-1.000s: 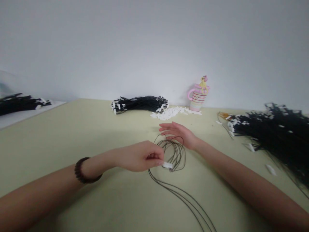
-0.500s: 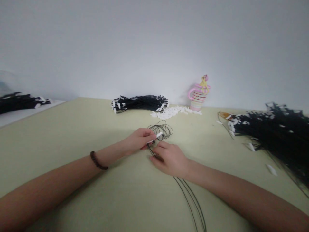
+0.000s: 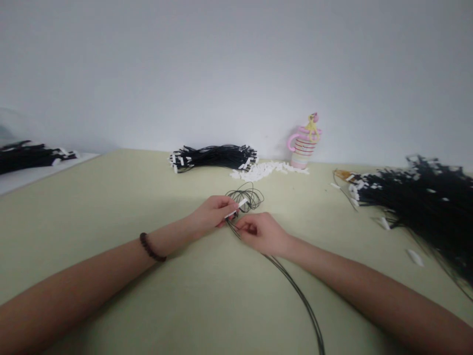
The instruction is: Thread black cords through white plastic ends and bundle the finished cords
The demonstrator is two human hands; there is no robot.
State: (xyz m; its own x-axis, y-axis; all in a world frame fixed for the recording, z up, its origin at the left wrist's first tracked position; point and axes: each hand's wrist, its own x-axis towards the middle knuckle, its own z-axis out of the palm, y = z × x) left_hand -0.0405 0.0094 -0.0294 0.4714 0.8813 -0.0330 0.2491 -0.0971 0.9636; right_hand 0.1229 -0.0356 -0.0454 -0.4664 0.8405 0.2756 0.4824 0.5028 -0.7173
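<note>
My left hand (image 3: pixel 213 213) is closed on thin black wires, with small white strips (image 3: pixel 242 202) sticking out past its fingertips. Beyond the fingers, loose loops of black wire (image 3: pixel 254 193) lie on the table. Just to the right, my right hand (image 3: pixel 265 233) pinches the black wires (image 3: pixel 303 296) close to where they leave the left hand. From under the right hand the wires run in a curve toward the near edge of the view. How the strips sit on the wires is too small to tell.
A black wire bundle with white ends (image 3: pixel 214 158) lies by the wall, next to a pile of small white pieces (image 3: pixel 258 171) and a pink striped mug (image 3: pixel 303 148). A large black wire heap (image 3: pixel 424 202) covers the right side; another bundle (image 3: pixel 29 157) lies far left.
My right hand has moved slightly up, its fingers pinched tighter on the wires. The trailing wires, spread apart before, now run close together. My left hand has barely moved.
</note>
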